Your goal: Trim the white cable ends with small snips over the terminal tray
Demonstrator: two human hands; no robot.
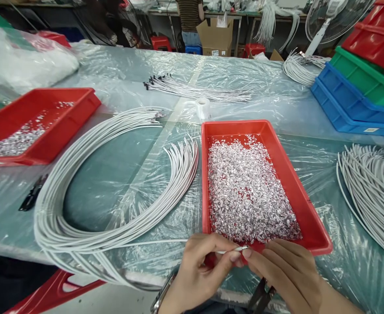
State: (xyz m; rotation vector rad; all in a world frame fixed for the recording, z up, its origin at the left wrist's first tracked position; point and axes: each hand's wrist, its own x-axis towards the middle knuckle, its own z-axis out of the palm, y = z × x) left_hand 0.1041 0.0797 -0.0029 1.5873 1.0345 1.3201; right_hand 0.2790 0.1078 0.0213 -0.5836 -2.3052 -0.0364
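Note:
My left hand pinches the end of a thin white cable at the table's near edge. My right hand is closed, with its fingertips meeting the left hand's at the cable tip, on a small silvery piece. Both hands sit just in front of a red tray filled with small shiny metal pieces. The held cable runs left into a big curved bundle of white cables lying on the plastic-covered table.
A second red tray with metal pieces sits far left. More white cables lie at the right, and another bundle at the back. Stacked blue, green and red bins stand far right. A tape roll, a fan and a standing person are behind.

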